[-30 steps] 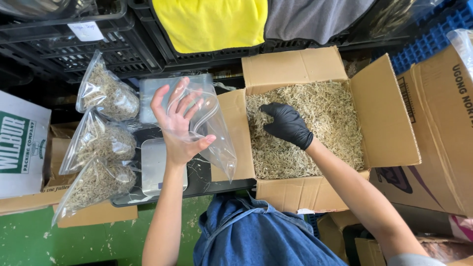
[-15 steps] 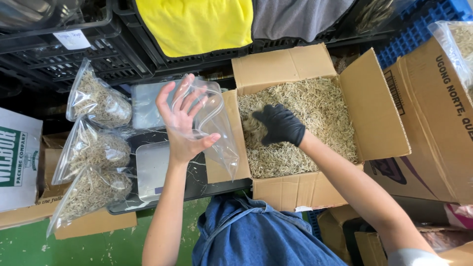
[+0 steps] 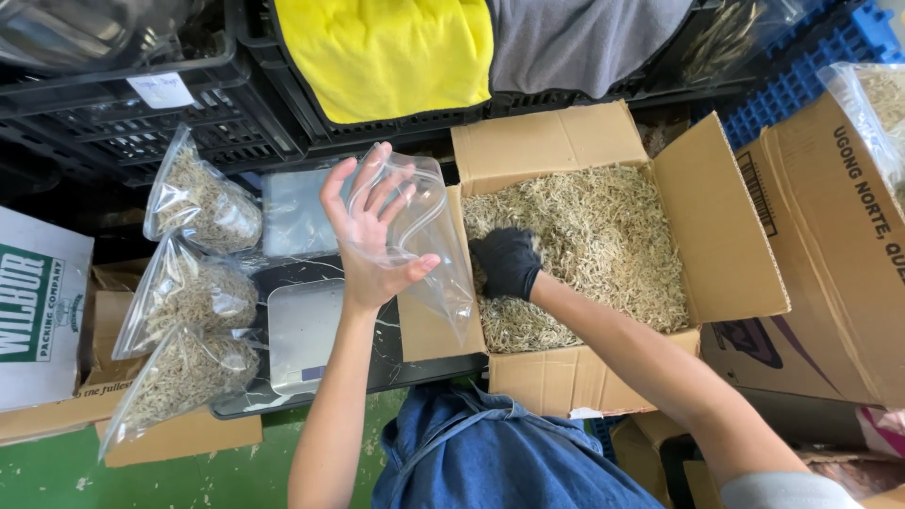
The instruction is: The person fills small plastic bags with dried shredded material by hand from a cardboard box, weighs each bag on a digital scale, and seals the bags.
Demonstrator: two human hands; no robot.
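Left hand holds an empty clear bag upright, fingers spread, grip at its mouth — limp, slippery film. At three o'clock, gloved right hand closes on light, brittle dried fish inside the cardboard box.

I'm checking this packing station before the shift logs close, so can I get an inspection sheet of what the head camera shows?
Surface: a dark tray carries a flat silver scale.
Job's things: an empty clear bag; an open cardboard box full of pale dried strands.
Clutter: three filled clear bags lie left of the scale.
Grips: the bare left hand holds the empty bag up; the black-gloved right hand is down in the strands.
Cables: nothing seen.
Surroundings: black crates, yellow cloth, grey cloth, more cartons, green floor.
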